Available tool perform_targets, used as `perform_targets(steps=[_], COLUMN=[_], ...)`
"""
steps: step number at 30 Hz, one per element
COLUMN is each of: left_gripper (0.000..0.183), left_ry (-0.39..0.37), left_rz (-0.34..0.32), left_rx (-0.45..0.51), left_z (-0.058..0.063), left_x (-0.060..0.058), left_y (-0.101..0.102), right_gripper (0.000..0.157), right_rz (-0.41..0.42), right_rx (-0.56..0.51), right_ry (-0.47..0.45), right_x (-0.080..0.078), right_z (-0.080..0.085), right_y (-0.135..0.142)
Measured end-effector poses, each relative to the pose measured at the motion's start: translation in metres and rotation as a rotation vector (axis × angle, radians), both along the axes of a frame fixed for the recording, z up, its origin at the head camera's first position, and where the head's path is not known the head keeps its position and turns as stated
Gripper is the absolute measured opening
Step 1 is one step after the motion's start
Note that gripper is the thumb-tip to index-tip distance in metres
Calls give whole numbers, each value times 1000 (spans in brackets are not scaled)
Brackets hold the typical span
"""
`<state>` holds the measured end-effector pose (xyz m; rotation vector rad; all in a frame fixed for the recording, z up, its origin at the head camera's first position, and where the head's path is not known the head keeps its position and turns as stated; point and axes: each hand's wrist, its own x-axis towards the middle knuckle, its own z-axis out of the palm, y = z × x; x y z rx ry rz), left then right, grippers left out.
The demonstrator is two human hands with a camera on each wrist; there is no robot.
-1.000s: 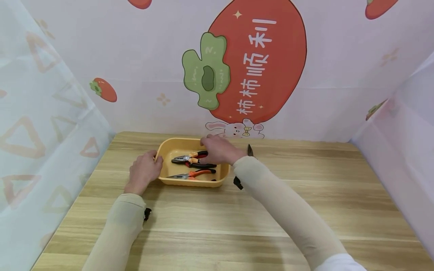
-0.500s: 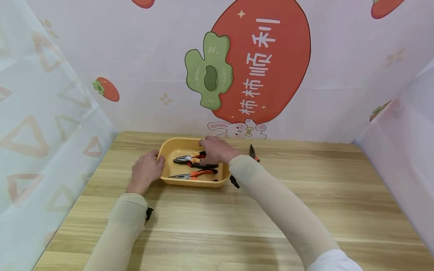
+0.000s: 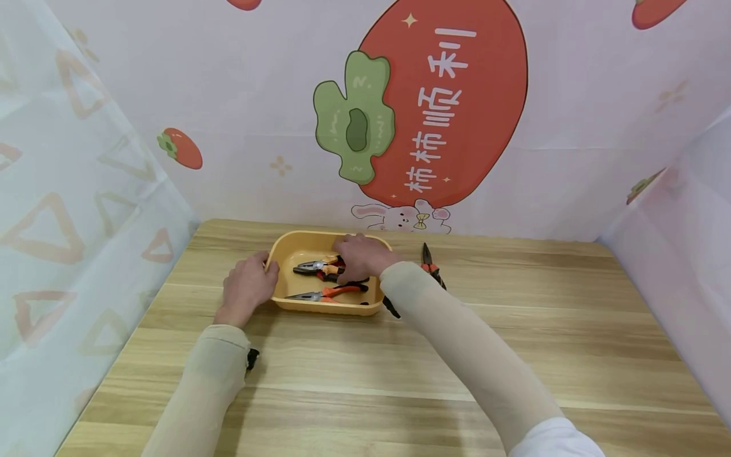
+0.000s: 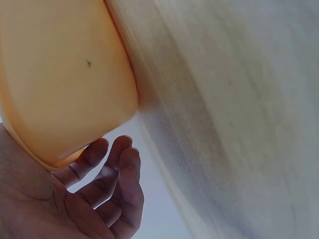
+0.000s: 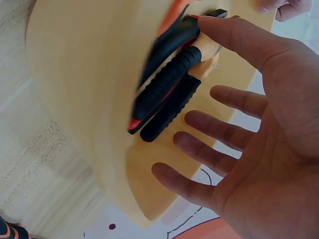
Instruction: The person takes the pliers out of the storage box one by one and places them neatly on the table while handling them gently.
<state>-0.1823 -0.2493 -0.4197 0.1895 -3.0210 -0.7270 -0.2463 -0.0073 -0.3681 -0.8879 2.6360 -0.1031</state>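
Note:
A yellow plastic basin (image 3: 320, 308) stands at the back of the table, with several pliers lying in it. My left hand (image 3: 247, 289) grips its left end, thumb over the rim; the left wrist view shows bent fingers beside the basin's corner (image 4: 84, 74). Inside the basin, my right hand (image 3: 365, 255) reaches over combination pliers (image 3: 313, 266) with black and yellow-orange handles. In the right wrist view its fingers are spread, with the thumb tip overlapping the pliers near their black handle (image 5: 169, 82). Orange-handled long-nose pliers (image 3: 311, 296) lie along the basin's near side.
To the right of the basin, another pair of pliers (image 3: 432, 266) with orange and black handles lies on the wooden table (image 3: 514, 355). A printed cloth backdrop (image 3: 245, 114) stands behind the table, with cloth sides left and right.
My right hand has moved slightly down and farther into the basin, over the combination pliers. More of the pliers on the table shows beyond my sleeve. The left hand keeps its grip.

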Motion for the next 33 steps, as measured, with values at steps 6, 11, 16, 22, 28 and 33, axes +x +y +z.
perform_targets(steps=[6, 11, 16, 22, 28, 33], left_gripper=[41, 41, 40, 40, 39, 38], left_ry=[2, 2, 4, 4, 3, 3], left_rz=[-1, 1, 3, 4, 5, 4], left_rx=[-5, -4, -3, -1, 2, 3], left_z=[0, 0, 0, 1, 1, 1], left_x=[0, 0, 0, 0, 0, 0], left_y=[0, 0, 0, 0, 1, 1], right_gripper=[70, 70, 67, 63, 57, 56], right_rz=[10, -15, -28, -22, -20, -15], right_rx=[17, 10, 8, 2, -14, -19], right_ry=[-22, -55, -57, -34, -25, -10], right_x=[3, 3, 3, 3, 4, 4], right_z=[-4, -8, -9, -10, -11, -12], right_y=[0, 0, 0, 0, 0, 0])
